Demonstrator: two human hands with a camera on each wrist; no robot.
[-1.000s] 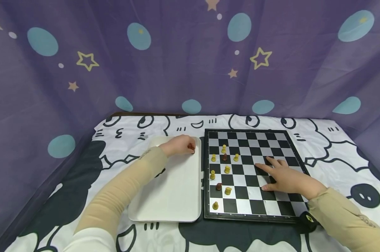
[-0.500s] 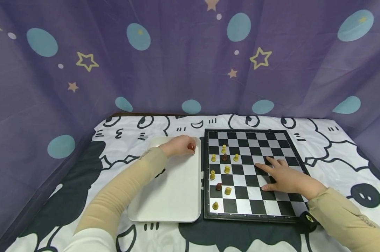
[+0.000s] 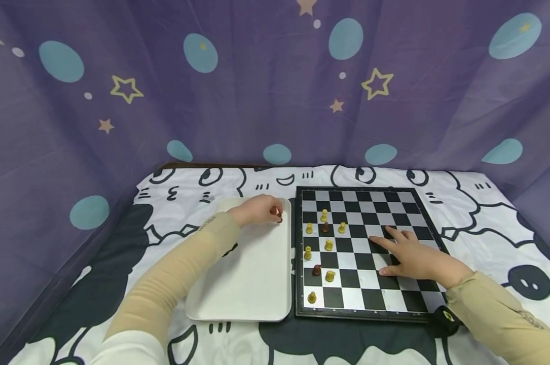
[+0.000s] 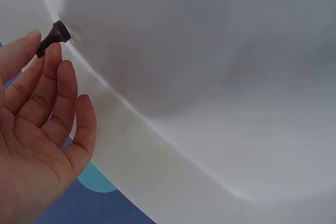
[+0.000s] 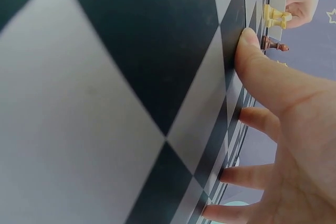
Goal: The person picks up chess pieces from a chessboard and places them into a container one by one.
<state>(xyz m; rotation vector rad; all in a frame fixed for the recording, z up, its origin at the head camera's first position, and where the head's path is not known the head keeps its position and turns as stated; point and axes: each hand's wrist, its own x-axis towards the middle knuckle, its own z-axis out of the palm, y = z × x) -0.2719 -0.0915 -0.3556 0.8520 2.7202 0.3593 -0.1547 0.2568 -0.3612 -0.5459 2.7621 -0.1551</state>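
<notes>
My left hand [image 3: 259, 209] is over the far right corner of the white tray [image 3: 243, 304]. Between thumb and fingers it pinches a dark reddish-brown chess piece [image 4: 55, 36], its round base pointing away from the fingers at the tray wall. My right hand [image 3: 413, 256] rests on the right part of the chessboard [image 3: 363, 315] with fingers spread, fingertips down on the squares. Yellow pieces, among them a rook [image 3: 308, 253] and a pawn [image 3: 312, 297], stand on the board's left columns. Two brown pieces stand there too, one [image 3: 325, 227] amid yellow ones, the other [image 3: 317, 270] nearer me.
Tray and chessboard lie side by side on a cartoon-print cloth [image 3: 466, 203]. A small round black thing [image 3: 445, 321] with a yellow mark lies at the board's near right corner, beside the right sleeve. Behind the table hangs a purple curtain [image 3: 275, 111].
The brown piece in my left hand's fingers tilts slightly, with the hand staying in place over the tray corner. My right hand and the pieces on the board keep still.
</notes>
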